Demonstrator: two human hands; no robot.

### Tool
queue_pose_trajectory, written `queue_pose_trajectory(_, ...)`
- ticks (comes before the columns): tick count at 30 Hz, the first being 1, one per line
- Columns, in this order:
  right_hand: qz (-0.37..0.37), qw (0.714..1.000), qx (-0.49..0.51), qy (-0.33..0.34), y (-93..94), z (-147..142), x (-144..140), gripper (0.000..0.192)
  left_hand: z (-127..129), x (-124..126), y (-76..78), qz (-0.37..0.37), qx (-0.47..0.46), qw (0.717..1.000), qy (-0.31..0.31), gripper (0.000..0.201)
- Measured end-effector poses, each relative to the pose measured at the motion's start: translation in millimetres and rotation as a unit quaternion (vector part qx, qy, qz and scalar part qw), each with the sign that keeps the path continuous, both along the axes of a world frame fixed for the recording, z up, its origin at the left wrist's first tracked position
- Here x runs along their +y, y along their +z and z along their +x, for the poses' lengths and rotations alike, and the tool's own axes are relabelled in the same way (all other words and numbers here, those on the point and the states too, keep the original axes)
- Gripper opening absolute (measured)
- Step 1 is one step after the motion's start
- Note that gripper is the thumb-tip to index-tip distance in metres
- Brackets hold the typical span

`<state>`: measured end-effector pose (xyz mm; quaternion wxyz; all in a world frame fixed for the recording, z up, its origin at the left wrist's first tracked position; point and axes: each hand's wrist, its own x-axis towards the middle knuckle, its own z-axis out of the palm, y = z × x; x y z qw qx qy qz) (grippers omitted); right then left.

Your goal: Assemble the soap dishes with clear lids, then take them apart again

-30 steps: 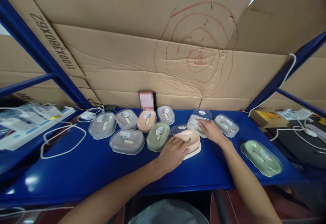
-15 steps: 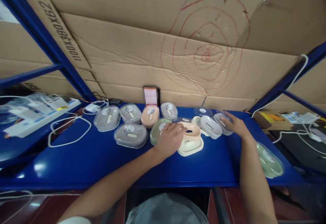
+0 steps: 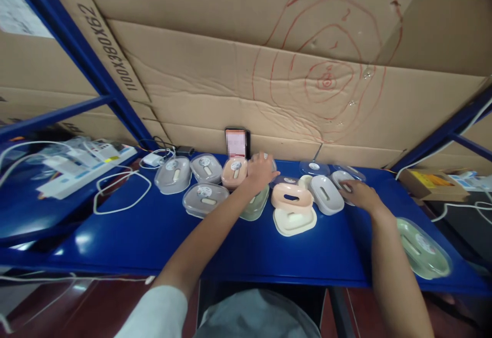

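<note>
My left hand (image 3: pixel 262 170) reaches to the back of the table and closes over a grey soap box (image 3: pixel 271 161) with a clear lid, covering most of it. My right hand (image 3: pixel 360 195) has its fingers curled on the near edge of a grey soap dish (image 3: pixel 340 178). A clear lid (image 3: pixel 352 172) lies just behind that dish. Between the hands are a lidless pink soap dish (image 3: pixel 290 197), a cream tray (image 3: pixel 295 223) in front of it and a lidless pale grey dish (image 3: pixel 326 194). My left forearm partly hides a green soap box (image 3: pixel 255 205).
Several lidded grey boxes (image 3: pixel 172 175) and a lidded pink box (image 3: pixel 234 173) stand left of centre. A phone (image 3: pixel 236 144) leans against the cardboard wall (image 3: pixel 192 81). A green box (image 3: pixel 423 250) lies far right, beyond my right forearm. White cables (image 3: pixel 123 174) and power strips (image 3: pixel 88 171) lie left.
My left hand has moved from the pink dish back and left onto the grey soap box. My right hand stays near the grey dish, whose clear lid now lies behind it. The view has shifted.
</note>
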<state>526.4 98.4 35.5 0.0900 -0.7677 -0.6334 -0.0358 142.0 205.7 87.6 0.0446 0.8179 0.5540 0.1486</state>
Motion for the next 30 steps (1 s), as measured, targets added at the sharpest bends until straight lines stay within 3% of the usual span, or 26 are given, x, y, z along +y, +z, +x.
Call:
queue_pose_trajectory(4,0.009,0.999,0.031,0.024,2.4,-4,-1,0.043,-3,1,1.2,-0.011,-0.042,0.999,-0.014,0.051)
queue_pose_trajectory(8,0.071,0.996,0.052,0.032,13.0,-13,0,0.055,-6,12,8.0,-0.017,-0.114,0.991,-0.069,0.039)
queue_pose_trajectory(15,0.144,0.976,0.082,0.144,10.4,-63,12,0.045,-2,19,10.7,-0.006,-0.175,0.966,-0.189,0.042)
queue_pose_trajectory(20,0.148,0.965,0.099,0.192,6.5,-88,11,0.033,1,8,10.4,0.027,-0.128,0.970,-0.207,0.042)
queue_pose_trajectory(26,0.152,0.965,0.117,0.178,9.3,-99,10,0.032,12,-20,17.0,0.041,-0.022,0.982,-0.184,0.023)
queue_pose_trajectory(30,0.148,0.962,0.132,0.188,10.1,-113,11,0.031,18,-40,12.6,0.020,0.042,0.983,-0.180,0.022)
